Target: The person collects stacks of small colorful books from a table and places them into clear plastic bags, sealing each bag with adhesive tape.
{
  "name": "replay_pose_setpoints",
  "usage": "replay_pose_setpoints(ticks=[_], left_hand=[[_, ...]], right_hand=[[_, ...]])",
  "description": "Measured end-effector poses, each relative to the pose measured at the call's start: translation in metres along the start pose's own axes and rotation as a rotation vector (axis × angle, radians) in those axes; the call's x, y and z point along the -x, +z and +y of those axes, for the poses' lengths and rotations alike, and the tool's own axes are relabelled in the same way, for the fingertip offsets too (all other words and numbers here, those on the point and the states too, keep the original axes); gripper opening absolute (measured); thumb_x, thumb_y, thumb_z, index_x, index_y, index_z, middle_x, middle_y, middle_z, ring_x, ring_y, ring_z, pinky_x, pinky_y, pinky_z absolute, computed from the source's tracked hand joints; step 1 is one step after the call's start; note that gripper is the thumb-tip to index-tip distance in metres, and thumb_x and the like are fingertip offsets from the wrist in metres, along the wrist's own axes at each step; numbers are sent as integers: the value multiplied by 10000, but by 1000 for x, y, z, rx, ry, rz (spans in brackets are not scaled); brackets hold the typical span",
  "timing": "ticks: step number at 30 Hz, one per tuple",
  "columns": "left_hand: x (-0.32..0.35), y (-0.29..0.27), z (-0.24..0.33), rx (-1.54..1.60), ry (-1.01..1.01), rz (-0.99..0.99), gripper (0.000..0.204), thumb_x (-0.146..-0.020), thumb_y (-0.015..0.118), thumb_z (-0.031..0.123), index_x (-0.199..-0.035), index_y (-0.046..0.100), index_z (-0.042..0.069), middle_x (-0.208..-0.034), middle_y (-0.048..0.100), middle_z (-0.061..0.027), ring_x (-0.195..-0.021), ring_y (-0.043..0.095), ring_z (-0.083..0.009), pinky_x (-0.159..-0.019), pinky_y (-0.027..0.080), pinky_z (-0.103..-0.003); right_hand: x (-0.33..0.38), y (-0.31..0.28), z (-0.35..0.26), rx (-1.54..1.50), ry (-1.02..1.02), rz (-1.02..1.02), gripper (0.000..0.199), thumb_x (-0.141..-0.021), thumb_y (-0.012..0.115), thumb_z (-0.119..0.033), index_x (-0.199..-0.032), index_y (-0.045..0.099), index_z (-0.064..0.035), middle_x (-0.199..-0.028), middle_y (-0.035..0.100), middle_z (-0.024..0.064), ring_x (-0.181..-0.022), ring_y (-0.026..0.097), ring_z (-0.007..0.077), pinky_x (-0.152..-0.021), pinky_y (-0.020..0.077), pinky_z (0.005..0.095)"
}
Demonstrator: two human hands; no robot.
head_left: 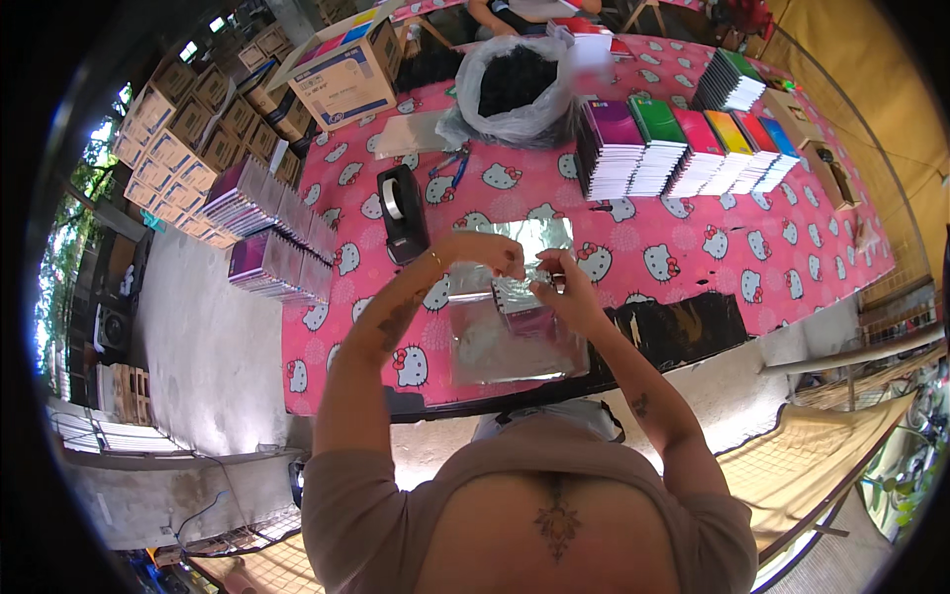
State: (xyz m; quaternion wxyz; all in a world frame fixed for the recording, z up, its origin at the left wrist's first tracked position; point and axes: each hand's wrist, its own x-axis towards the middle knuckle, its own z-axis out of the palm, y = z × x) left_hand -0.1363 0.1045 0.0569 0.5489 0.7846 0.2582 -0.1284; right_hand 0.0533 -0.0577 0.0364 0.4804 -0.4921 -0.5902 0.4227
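Note:
Both of my hands are together over a small spiral notebook (529,321), which lies partly in shiny clear plastic near the table's front edge. My left hand (490,254) is closed, its fingertips pinched at the upper part of the clear plastic bag (542,234). From the other side, my right hand (566,284) pinches the same plastic by the notebook's top edge. Beneath lie more clear plastic sleeves (495,358). A black tape dispenser (403,223) with a roll of tape stands left of my left hand.
Stacks of coloured notebooks (633,148) stand at the back right, and wrapped notebooks (272,262) at the left edge. A bag-lined bin (515,94) with dark contents and a cardboard box (341,79) are at the back. Scissors (458,170) lie nearby. Another person's arm (492,18) shows across the pink table (683,238).

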Motion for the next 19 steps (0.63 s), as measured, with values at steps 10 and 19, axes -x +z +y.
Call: replay_pose_setpoints(ticks=[10,19], left_hand=[[53,190,-11,30,198,1134,861,-735,850,142,-1443,379,12,-1263,568,-148,-1198,584,-302,-963,501,-389],[291,104,-48,254,-5,1983,390,-874,660,79,-1235,521,40,-1144,633,-83,-954,658,-209,-821,535,-348]], right_hand=[[42,24,26,-468,95,-103,959,-911,740,-273,-1600,100,-87,-1439,436,131,-1280,469,216,-1054,414,408],[17,22,-25,-302,12,-203,998,-922,618,-566,-1597,69,-77,-1669,61,125,-1527,91,344,-1220,70,508]])
